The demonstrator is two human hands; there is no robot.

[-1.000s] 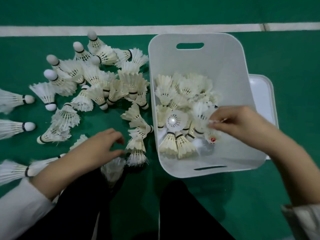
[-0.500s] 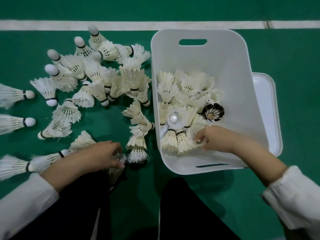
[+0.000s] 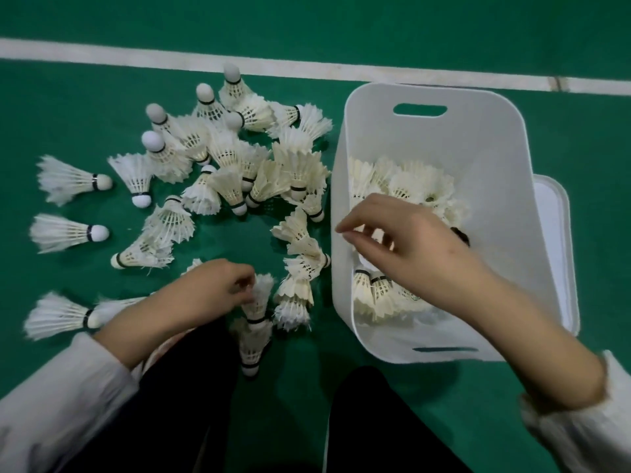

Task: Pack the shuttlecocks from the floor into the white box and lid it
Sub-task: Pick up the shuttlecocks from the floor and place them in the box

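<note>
While the right hand [image 3: 409, 240] is hovering slack and empty over the white box [image 3: 426, 138], the left hand [image 3: 211, 291] is pinching a shuttlecock [image 3: 258, 300] on the floor [image 3: 85, 107] by its light, crushable feathers; cork seems safer.

A white painted line [image 3: 136, 58] lies far, 2 black trouser legs [image 3: 184, 404] near.

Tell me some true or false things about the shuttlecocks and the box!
1. The box holds shuttlecocks. True.
2. The lid is on the box. False: it pokes out beside the open box.
3. The floor is red. False: it is green.
4. The right hand is over the box. True.
5. No shuttlecocks are left on the floor. False: many lie there.
</note>
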